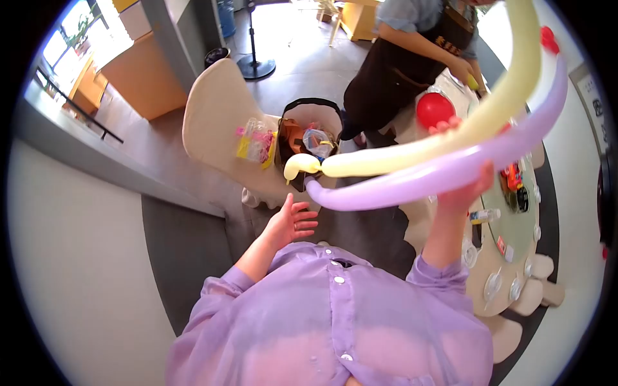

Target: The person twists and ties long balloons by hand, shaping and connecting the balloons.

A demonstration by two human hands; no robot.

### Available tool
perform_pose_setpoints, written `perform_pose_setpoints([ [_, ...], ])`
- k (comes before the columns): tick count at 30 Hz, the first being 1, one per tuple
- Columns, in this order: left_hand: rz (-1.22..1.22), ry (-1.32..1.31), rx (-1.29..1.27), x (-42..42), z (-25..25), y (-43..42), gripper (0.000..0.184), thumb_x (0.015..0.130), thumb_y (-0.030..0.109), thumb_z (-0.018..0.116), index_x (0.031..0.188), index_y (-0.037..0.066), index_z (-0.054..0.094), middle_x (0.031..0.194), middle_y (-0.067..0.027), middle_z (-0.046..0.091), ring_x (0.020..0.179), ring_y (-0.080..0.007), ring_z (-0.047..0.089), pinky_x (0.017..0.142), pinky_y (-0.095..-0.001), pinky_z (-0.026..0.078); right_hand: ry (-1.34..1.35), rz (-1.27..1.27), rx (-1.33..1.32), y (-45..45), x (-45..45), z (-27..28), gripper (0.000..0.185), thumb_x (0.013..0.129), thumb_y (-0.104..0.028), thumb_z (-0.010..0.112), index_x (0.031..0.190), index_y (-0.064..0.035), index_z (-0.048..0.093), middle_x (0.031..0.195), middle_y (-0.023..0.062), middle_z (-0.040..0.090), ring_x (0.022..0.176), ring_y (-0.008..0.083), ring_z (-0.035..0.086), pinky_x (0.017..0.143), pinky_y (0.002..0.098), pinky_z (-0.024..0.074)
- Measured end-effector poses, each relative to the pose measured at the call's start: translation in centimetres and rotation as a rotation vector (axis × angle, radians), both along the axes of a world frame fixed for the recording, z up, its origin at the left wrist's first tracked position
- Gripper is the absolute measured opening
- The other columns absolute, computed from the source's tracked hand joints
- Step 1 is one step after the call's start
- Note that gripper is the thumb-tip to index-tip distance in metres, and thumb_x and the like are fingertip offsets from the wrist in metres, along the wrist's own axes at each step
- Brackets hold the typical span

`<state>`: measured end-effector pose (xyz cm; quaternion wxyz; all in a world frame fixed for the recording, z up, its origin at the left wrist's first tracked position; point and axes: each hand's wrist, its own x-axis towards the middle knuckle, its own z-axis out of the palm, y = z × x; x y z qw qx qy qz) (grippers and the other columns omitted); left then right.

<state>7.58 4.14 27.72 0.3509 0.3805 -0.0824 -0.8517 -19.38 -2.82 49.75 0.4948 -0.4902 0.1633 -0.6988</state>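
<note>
Two long balloons reach across the right half of the view, a pale yellow one (399, 159) above a purple one (412, 186). My right hand (465, 188) is wrapped round them from below and behind, with fingertips showing above the yellow balloon. The yellow balloon has a small twisted bubble at its left end. My left hand (293, 223) is held open with its fingers apart, just below the balloons' left ends, and touches nothing. A red round balloon (435, 110) is behind the yellow one.
A person in a dark apron (393, 77) stands ahead to the right. A beige chair (215, 128) holds clear packages (256, 143) and an open bag (322, 109). The round table (489, 283) at right bears glasses and a bottle (484, 216). A black stand (255, 67) is farther off.
</note>
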Motion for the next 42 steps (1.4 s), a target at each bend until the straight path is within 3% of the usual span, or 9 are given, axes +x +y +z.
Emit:
perform_pose_setpoints([
  [5, -0.136, -0.025, 0.042, -1.7, 0.7, -1.1, 0.059, 0.091, 0.051, 0.047, 0.131, 0.008, 0.038, 0.115, -0.0175, 0.054, 0.108, -0.0342, 0.054, 0.091, -0.0487, 0.045, -0.171, -0.112, 0.095, 3.9, -1.3, -0.9, 0.075, 0.079, -0.052, 0.047, 0.136, -0.0057, 0.028, 0.114, 0.0182, 0.041, 0.106, 0.0317, 0.043, 0.099, 0.0476, 0.0342],
  [10, 0.349, 0.219, 0.092, -3.7, -3.4, -3.1, 0.041, 0.088, 0.027, 0.059, 0.122, 0.012, 0.042, 0.114, -0.0164, 0.052, 0.105, -0.0338, 0.055, 0.092, -0.0503, 0.046, -0.142, -0.233, 0.150, 7.0, -3.2, -1.4, 0.076, 0.078, -0.051, 0.048, 0.136, -0.0063, 0.028, 0.110, 0.0151, 0.040, 0.100, 0.0279, 0.042, 0.097, 0.0439, 0.0341],
  [15, 0.503, 0.209, -0.049, -3.5, 0.2, -3.9, 0.056, 0.084, 0.017, 0.062, 0.131, 0.017, 0.032, 0.106, -0.0137, 0.053, 0.096, -0.0294, 0.058, 0.086, -0.0462, 0.049, -0.052, -0.306, 0.121, 9.3, -7.1, -0.2, 0.077, 0.078, -0.050, 0.048, 0.137, -0.0050, 0.027, 0.107, 0.0124, 0.039, 0.096, 0.0243, 0.042, 0.095, 0.0395, 0.0333],
  [21, 0.336, 0.073, 0.245, -4.2, 1.1, -3.1, 0.072, 0.084, 0.030, 0.065, 0.139, 0.016, 0.021, 0.113, -0.0152, 0.051, 0.103, -0.0338, 0.055, 0.087, -0.0488, 0.048, -0.002, -0.371, 0.096, 10.9, -10.2, 1.3, 0.083, 0.076, -0.054, 0.049, 0.139, -0.0059, 0.023, 0.099, 0.0101, 0.039, 0.087, 0.0215, 0.042, 0.085, 0.0371, 0.0353],
  [22, 0.294, 0.175, 0.079, -4.5, -3.3, -2.8, 0.075, 0.082, 0.044, 0.064, 0.138, 0.012, 0.024, 0.121, -0.0193, 0.047, 0.106, -0.0376, 0.053, 0.088, -0.0516, 0.047, 0.000, -0.376, 0.096, 11.2, -10.5, 1.3, 0.083, 0.076, -0.054, 0.049, 0.139, -0.0059, 0.023, 0.099, 0.0101, 0.039, 0.087, 0.0215, 0.042, 0.085, 0.0371, 0.0353],
  [23, 0.290, 0.316, 0.314, -4.8, -5.9, -3.5, 0.073, 0.082, 0.057, 0.057, 0.133, 0.010, 0.032, 0.124, -0.0216, 0.046, 0.107, -0.0382, 0.053, 0.090, -0.0530, 0.046, 0.015, -0.314, 0.106, 11.4, -10.9, 1.2, 0.082, 0.077, -0.054, 0.048, 0.139, -0.0061, 0.024, 0.098, 0.0101, 0.040, 0.086, 0.0213, 0.042, 0.083, 0.0369, 0.0355],
  [25, 0.410, 0.200, 0.314, -4.5, -0.8, -4.3, 0.070, 0.084, 0.060, 0.050, 0.128, 0.007, 0.039, 0.123, -0.0216, 0.048, 0.109, -0.0378, 0.052, 0.091, -0.0539, 0.045, 0.030, -0.268, 0.106, 12.0, -11.7, 0.6, 0.081, 0.078, -0.054, 0.047, 0.139, -0.0062, 0.024, 0.098, 0.0101, 0.040, 0.085, 0.0212, 0.042, 0.082, 0.0367, 0.0358],
  [35, 0.727, 0.351, -0.045, 2.6, 3.2, -7.5, 0.074, 0.089, 0.066, 0.023, 0.123, 0.004, 0.046, 0.116, -0.0177, 0.056, 0.099, -0.0329, 0.056, 0.089, -0.0481, 0.044, 0.034, -0.707, 0.466, 15.3, -21.3, -8.6, 0.054, 0.089, -0.047, 0.043, 0.122, -0.0041, 0.041, 0.109, 0.0126, 0.053, 0.094, 0.0246, 0.054, 0.086, 0.0369, 0.0435],
  [42, 0.679, 0.235, -0.492, 3.9, 7.1, -8.5, 0.042, 0.090, 0.037, 0.054, 0.120, 0.009, 0.045, 0.095, -0.0101, 0.058, 0.083, -0.0244, 0.058, 0.079, -0.0422, 0.048, 0.159, -0.816, 0.466, 14.2, -21.9, -11.8, 0.053, 0.089, -0.046, 0.045, 0.124, -0.0061, 0.043, 0.111, 0.0095, 0.055, 0.098, 0.0225, 0.055, 0.090, 0.0394, 0.0432],
])
